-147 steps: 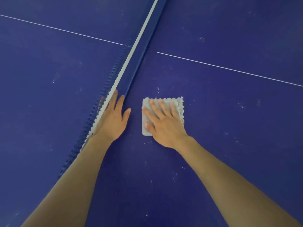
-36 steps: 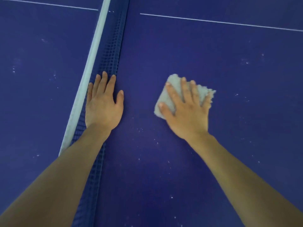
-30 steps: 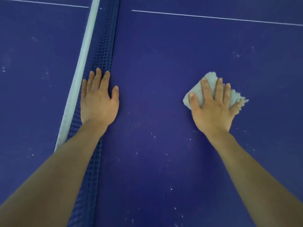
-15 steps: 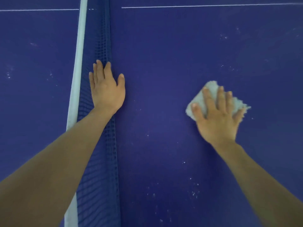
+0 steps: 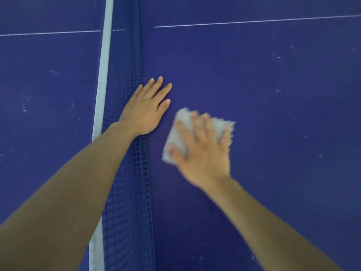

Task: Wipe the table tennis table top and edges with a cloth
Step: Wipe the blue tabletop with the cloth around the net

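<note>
The right hand (image 5: 203, 151) lies flat on a pale grey cloth (image 5: 179, 133), fingers spread and straight, pressing it down onto the blue table top (image 5: 273, 114) rather than clutching it. The cloth is folded into a small pad; its scalloped edge shows past the fingertips, and hand and cloth are both motion-blurred, so how the folds lie cannot be told. The pad sits on the playing surface just to the right of the net (image 5: 125, 94), near the other hand and not touching it.

The left hand (image 5: 145, 108) is also flat, fingers straight and close together, resting on the table at the foot of the net, its outer edge against the mesh, holding nothing. Its forearm crosses over the net's white top band (image 5: 102, 85).

The step in hand looks like wiping the strip of surface beside the net. To do it well, the palm should keep even pressure over the whole pad so no corner lifts or rolls under, and strokes should overlap and run right up to the base of the mesh, where dust tends to gather. White specks remain scattered over the surface toward the right and near the bottom of the view, and those will need passes. The thin white centre line (image 5: 254, 21) runs across further out. No table edge is in view.
</note>
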